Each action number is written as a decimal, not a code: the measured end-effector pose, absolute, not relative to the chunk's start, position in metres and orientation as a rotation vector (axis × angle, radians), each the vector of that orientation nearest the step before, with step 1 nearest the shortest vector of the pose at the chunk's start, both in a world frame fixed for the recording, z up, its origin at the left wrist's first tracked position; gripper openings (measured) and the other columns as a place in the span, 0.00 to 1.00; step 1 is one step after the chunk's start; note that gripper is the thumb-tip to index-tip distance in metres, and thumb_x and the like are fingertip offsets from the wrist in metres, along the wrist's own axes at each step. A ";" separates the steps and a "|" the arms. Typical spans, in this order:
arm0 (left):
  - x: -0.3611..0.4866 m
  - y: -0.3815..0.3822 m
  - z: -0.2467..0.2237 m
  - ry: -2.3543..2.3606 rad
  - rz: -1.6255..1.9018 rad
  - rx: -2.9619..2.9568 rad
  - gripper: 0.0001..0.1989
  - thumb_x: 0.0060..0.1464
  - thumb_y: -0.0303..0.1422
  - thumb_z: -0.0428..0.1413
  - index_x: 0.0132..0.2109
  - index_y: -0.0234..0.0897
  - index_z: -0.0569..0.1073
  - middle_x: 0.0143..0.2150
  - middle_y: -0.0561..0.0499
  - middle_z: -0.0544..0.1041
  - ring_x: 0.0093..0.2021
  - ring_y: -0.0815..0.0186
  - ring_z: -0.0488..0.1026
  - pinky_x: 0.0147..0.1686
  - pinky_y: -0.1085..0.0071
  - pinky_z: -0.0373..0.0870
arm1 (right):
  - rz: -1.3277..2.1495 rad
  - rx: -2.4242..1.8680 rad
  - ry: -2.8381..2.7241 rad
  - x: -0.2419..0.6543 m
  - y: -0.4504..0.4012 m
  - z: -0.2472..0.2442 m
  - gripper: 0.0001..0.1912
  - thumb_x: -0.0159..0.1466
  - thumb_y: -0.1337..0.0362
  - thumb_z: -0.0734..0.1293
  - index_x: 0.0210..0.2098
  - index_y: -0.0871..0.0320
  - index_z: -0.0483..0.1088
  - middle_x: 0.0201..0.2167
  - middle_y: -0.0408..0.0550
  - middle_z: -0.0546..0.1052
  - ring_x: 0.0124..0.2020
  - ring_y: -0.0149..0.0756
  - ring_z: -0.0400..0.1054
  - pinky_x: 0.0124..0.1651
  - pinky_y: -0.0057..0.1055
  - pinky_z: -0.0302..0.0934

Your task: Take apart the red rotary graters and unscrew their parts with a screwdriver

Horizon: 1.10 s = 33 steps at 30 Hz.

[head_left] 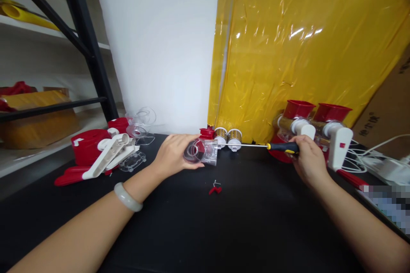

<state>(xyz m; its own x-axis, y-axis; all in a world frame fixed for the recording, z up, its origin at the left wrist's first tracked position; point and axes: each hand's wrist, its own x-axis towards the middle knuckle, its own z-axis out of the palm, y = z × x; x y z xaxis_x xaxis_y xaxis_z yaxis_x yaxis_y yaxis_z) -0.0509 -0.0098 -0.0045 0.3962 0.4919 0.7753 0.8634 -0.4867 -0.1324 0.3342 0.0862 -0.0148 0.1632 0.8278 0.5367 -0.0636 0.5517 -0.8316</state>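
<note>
My left hand is closed around a clear plastic housing with a round opening, held above the black tabletop. In my right hand is a screwdriver with a black and yellow handle. Its long metal shaft points left, and the tip reaches the right side of the housing; whether it touches a screw cannot be made out. Behind the housing are two grater drums and a red part. A small red piece lies on the table below, beside what look like small screws.
Red bases, white crank handles and clear parts are piled at left. Two assembled rotary graters stand at right, near white cables. A black-framed shelf borders the left; a yellow-wrapped panel stands behind.
</note>
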 end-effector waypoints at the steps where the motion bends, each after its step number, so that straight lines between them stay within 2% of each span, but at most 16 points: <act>1: -0.051 -0.010 -0.005 -1.161 -0.925 -2.130 0.39 0.44 0.55 0.63 0.58 0.41 0.66 0.50 0.44 0.79 0.47 0.53 0.77 0.47 0.56 0.69 | 0.797 -0.738 -1.201 0.332 0.085 -0.013 0.09 0.58 0.56 0.68 0.26 0.53 0.69 0.25 0.43 0.66 0.23 0.30 0.58 0.20 0.28 0.55; 3: -0.052 -0.009 -0.005 -1.175 -0.922 -2.132 0.39 0.44 0.55 0.63 0.59 0.41 0.65 0.51 0.44 0.78 0.48 0.53 0.77 0.47 0.56 0.69 | 0.962 -0.653 -1.101 0.328 0.081 -0.009 0.06 0.54 0.60 0.71 0.26 0.54 0.70 0.26 0.42 0.67 0.25 0.29 0.60 0.24 0.27 0.59; 7: -0.052 -0.009 -0.005 -1.192 -0.932 -2.131 0.39 0.44 0.55 0.63 0.59 0.42 0.65 0.51 0.43 0.78 0.48 0.53 0.77 0.47 0.56 0.69 | 1.179 -0.563 -1.031 0.321 0.077 -0.005 0.06 0.53 0.63 0.72 0.29 0.53 0.72 0.29 0.41 0.69 0.29 0.30 0.65 0.30 0.28 0.65; 11: -0.051 -0.010 -0.004 -1.195 -0.927 -2.139 0.39 0.44 0.55 0.63 0.59 0.41 0.65 0.51 0.43 0.78 0.49 0.53 0.76 0.48 0.55 0.69 | 1.287 -0.556 -0.962 0.323 0.073 -0.004 0.10 0.48 0.70 0.70 0.31 0.53 0.74 0.32 0.42 0.72 0.34 0.32 0.66 0.32 0.29 0.66; 13: -0.051 -0.011 -0.004 -1.198 -0.917 -2.147 0.39 0.44 0.55 0.63 0.59 0.40 0.65 0.51 0.43 0.78 0.49 0.53 0.76 0.48 0.56 0.69 | 1.343 -0.533 -0.938 0.325 0.070 -0.002 0.12 0.46 0.70 0.68 0.31 0.52 0.74 0.33 0.44 0.73 0.36 0.34 0.67 0.34 0.31 0.67; 16: -0.051 -0.010 -0.005 -1.220 -0.901 -2.153 0.39 0.44 0.55 0.63 0.59 0.40 0.66 0.51 0.44 0.78 0.48 0.53 0.76 0.48 0.56 0.69 | 1.366 -0.502 -0.945 0.326 0.069 0.000 0.12 0.48 0.65 0.67 0.33 0.53 0.75 0.35 0.47 0.74 0.38 0.37 0.69 0.36 0.34 0.68; 18: -0.052 -0.010 -0.005 -1.231 -0.899 -2.151 0.39 0.44 0.55 0.63 0.59 0.40 0.66 0.51 0.44 0.78 0.48 0.53 0.76 0.48 0.56 0.69 | 1.315 -0.536 -0.973 0.327 0.072 -0.002 0.09 0.54 0.57 0.67 0.32 0.54 0.75 0.33 0.48 0.74 0.36 0.38 0.70 0.34 0.34 0.68; 21: -0.053 -0.009 -0.006 -1.231 -0.909 -2.139 0.39 0.44 0.55 0.63 0.59 0.40 0.65 0.51 0.43 0.78 0.48 0.53 0.76 0.48 0.57 0.69 | 1.074 -0.786 -1.102 0.330 0.079 -0.008 0.22 0.59 0.42 0.64 0.27 0.55 0.73 0.24 0.48 0.73 0.26 0.37 0.68 0.26 0.34 0.64; 23: -0.054 -0.008 -0.007 -1.236 -0.918 -2.127 0.39 0.44 0.54 0.63 0.59 0.40 0.65 0.51 0.43 0.78 0.48 0.53 0.76 0.47 0.57 0.69 | 0.873 -1.000 -1.241 0.331 0.082 -0.012 0.25 0.59 0.39 0.64 0.25 0.54 0.72 0.17 0.45 0.69 0.20 0.35 0.63 0.21 0.32 0.58; 25: -0.054 -0.008 -0.007 -1.240 -0.924 -2.122 0.39 0.44 0.54 0.63 0.59 0.40 0.65 0.51 0.43 0.78 0.48 0.53 0.76 0.47 0.56 0.69 | 0.769 -1.093 -1.298 0.331 0.082 -0.013 0.20 0.58 0.43 0.68 0.24 0.53 0.71 0.15 0.43 0.65 0.17 0.31 0.58 0.18 0.30 0.53; 27: -0.053 -0.008 -0.007 -1.243 -0.926 -2.129 0.39 0.44 0.54 0.63 0.59 0.41 0.65 0.51 0.43 0.78 0.48 0.52 0.77 0.47 0.56 0.69 | 0.803 -1.007 -1.224 0.329 0.079 -0.010 0.14 0.56 0.51 0.71 0.23 0.53 0.70 0.18 0.41 0.65 0.18 0.29 0.55 0.18 0.28 0.51; 30: -0.051 -0.008 -0.007 -1.261 -0.921 -2.160 0.39 0.43 0.53 0.64 0.59 0.42 0.66 0.52 0.44 0.78 0.49 0.52 0.76 0.47 0.56 0.69 | 1.015 -0.701 -1.092 0.324 0.071 -0.002 0.05 0.51 0.62 0.71 0.28 0.51 0.72 0.26 0.41 0.69 0.24 0.30 0.61 0.23 0.28 0.59; 33: -0.050 -0.009 -0.007 -1.258 -0.920 -2.196 0.39 0.43 0.52 0.64 0.60 0.43 0.66 0.53 0.44 0.78 0.49 0.53 0.76 0.48 0.55 0.69 | 1.173 -0.509 -1.072 0.321 0.064 0.004 0.08 0.50 0.64 0.69 0.32 0.51 0.73 0.32 0.43 0.72 0.32 0.33 0.66 0.33 0.32 0.66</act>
